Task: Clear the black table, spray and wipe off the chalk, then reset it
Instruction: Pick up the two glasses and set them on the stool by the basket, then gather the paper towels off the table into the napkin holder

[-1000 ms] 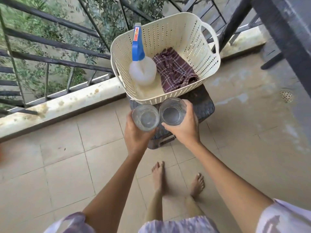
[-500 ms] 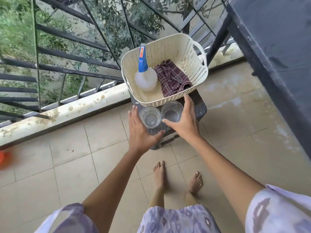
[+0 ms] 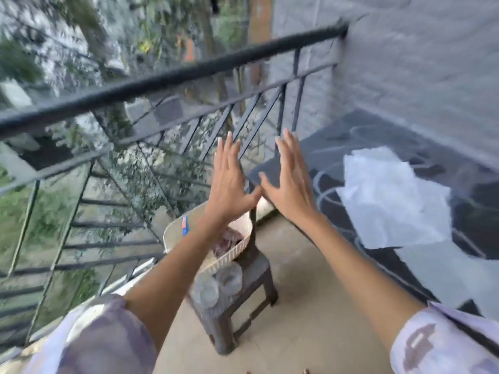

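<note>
Both hands are up at frame centre, fingers spread flat, holding nothing: left hand (image 3: 229, 182), right hand (image 3: 290, 184), thumbs almost touching. To the right lies the black chalk-scrawled table (image 3: 337, 147), with white sheets of paper (image 3: 388, 195) lying on it, one seemingly overlapping another. Those sheets look light and floppy, likely to slide or catch the breeze; best pinched at an edge or gathered flat under a palm. Lower centre, two clear drinking glasses (image 3: 218, 284) sit on the small dark stool (image 3: 256, 268) beside the cream perforated plastic basket (image 3: 243, 238) — fragile, but parked.
</note>
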### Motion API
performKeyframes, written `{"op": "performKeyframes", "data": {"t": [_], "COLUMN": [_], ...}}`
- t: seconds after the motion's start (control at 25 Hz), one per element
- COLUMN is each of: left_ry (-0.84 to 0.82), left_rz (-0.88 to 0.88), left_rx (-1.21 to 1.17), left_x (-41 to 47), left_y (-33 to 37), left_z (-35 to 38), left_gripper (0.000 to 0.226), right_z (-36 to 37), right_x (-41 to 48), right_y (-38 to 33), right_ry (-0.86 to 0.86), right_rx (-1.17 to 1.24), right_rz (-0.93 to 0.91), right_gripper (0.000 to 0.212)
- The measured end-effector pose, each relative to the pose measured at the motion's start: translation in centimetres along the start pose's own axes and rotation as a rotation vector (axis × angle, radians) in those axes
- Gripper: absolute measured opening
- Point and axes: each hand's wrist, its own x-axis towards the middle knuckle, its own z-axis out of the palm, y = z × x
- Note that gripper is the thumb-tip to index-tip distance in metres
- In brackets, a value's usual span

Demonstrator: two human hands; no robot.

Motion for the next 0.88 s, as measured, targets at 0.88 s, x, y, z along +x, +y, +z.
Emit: {"op": "performKeyframes", "data": {"t": [0.88], "left_ry": [-0.221], "left_rz": [0.765], "left_rx": [-0.334], "left_x": [9.3], "left_y": [44.6], "left_z": [25.0], "left_gripper": [0.091], "right_z": [-41.1], "right_x": [-12.5], "right_y": [22.9], "right_ry": [0.398], "right_rx": [-0.83], "right_rz": [0.441], "right_gripper": [0.061]}}
